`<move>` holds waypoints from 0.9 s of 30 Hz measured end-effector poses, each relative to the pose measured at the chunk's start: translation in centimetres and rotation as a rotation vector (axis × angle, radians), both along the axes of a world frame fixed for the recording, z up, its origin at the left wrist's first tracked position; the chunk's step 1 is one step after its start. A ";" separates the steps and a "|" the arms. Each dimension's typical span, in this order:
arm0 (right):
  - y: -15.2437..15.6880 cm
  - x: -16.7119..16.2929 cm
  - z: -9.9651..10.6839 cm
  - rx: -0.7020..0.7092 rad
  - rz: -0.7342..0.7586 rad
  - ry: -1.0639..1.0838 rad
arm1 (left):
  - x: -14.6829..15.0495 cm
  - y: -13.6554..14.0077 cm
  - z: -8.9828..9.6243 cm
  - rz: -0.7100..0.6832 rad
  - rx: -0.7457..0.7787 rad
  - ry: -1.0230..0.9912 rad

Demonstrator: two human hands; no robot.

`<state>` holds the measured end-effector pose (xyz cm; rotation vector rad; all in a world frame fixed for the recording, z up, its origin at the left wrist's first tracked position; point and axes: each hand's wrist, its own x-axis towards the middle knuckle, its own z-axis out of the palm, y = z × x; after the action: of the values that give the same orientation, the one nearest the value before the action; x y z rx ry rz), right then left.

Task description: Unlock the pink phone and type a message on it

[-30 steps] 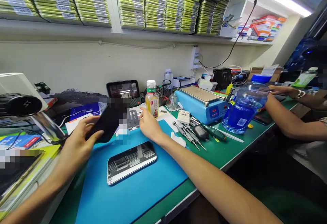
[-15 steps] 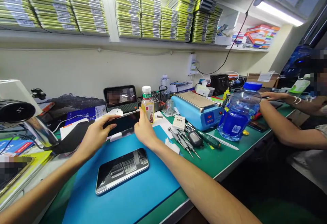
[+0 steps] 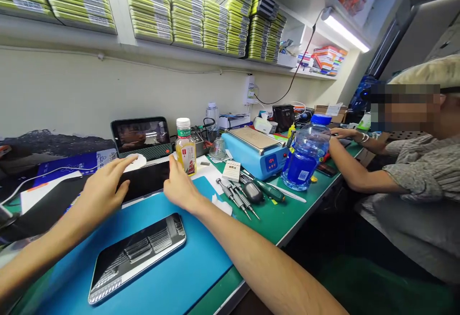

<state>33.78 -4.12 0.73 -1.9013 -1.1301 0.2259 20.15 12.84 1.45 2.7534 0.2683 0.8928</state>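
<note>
A black phone [image 3: 144, 181], tilted up on its long edge, is between my two hands at the back of the blue mat [image 3: 201, 272]. My left hand [image 3: 104, 185] grips its left end, thumb in front and fingers over the top. My right hand [image 3: 180, 185] is closed on the right end. I cannot tell whether it is a whole phone or only its screen. A second phone [image 3: 138, 257] lies face up on the mat nearer me, its glass mirroring the shelves. Behind the held phone are a round white disc [image 3: 136, 163] and a yellow drink bottle [image 3: 186, 150].
Right of the mat lie screwdrivers [image 3: 235, 195], a black earbud case [image 3: 253, 192] and a small white box [image 3: 232, 171]. A blue heating plate [image 3: 257, 152] and a large jug of blue liquid [image 3: 305, 154] stand beyond. A co-worker [image 3: 406, 171] sits at the right.
The view has turned to the right, so the bench things sit further left and more of the co-worker shows. Both hands still hold the phone; the other phone stays on the mat.
</note>
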 end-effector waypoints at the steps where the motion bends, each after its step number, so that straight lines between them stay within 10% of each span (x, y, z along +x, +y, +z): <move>1: 0.0 0.1 -0.1 0.005 0.008 -0.006 | -0.6 -0.5 0.1 -0.013 0.129 -0.009; 8: 0.2 0.0 -0.3 0.067 0.044 -0.109 | -6.0 -3.1 -2.9 -0.170 0.480 -0.105; 19: -1.6 0.0 4.4 0.680 -0.085 -0.347 | -6.6 -5.6 -1.0 -0.005 -0.020 0.377; 23: -7.5 -5.7 7.0 0.550 -0.058 -0.155 | -6.5 -6.6 1.1 0.112 0.031 0.465; 27: -18.8 -12.7 -0.4 0.290 -0.205 -0.525 | -6.3 -7.0 1.9 0.090 0.036 0.448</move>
<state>21.12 -22.97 0.29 -1.8394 -1.2091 -0.5534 13.85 5.82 3.32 2.9659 0.4593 0.2871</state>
